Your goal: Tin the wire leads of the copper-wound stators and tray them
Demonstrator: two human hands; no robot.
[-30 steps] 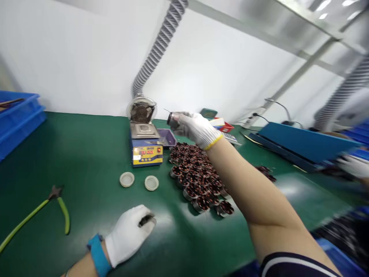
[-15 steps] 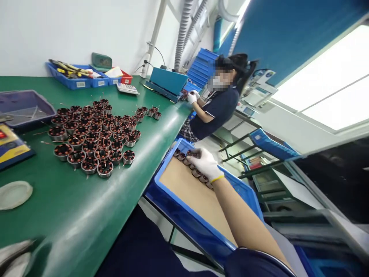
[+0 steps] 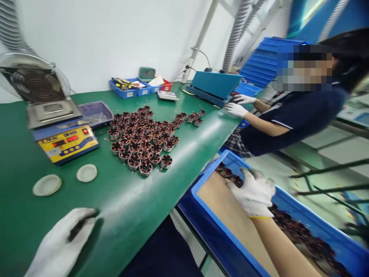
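Note:
My right hand [image 3: 255, 192], in a white glove with a yellow cuff edge, is over the blue bin [image 3: 198, 184], its fingers spread. Its thumb and forefinger are beside a copper-wound motor stator [image 3: 236, 181], possibly touching it. More stators [image 3: 305, 234] run along the bin's far side, on brown cardboard [image 3: 221, 200]. Low at the left, my gloved left hand [image 3: 62, 242] rests on the green bench [image 3: 123, 215], fingers curled around something dark that I cannot make out. A cluster of stators [image 3: 144, 146] with wire ends sticking up stands on the bench.
A solder pot [image 3: 67, 140] with a red display stands at the left, near two pale round dishes [image 3: 86, 173] [image 3: 47, 185]. Behind are a purple tray [image 3: 98, 111] and small blue bins [image 3: 127, 90]. A co-worker [image 3: 288, 111] in white gloves sits at the right.
My view has turned left, bringing the solder pot and my left hand further in. The right hand has opened away from the stator it was on in the bin.

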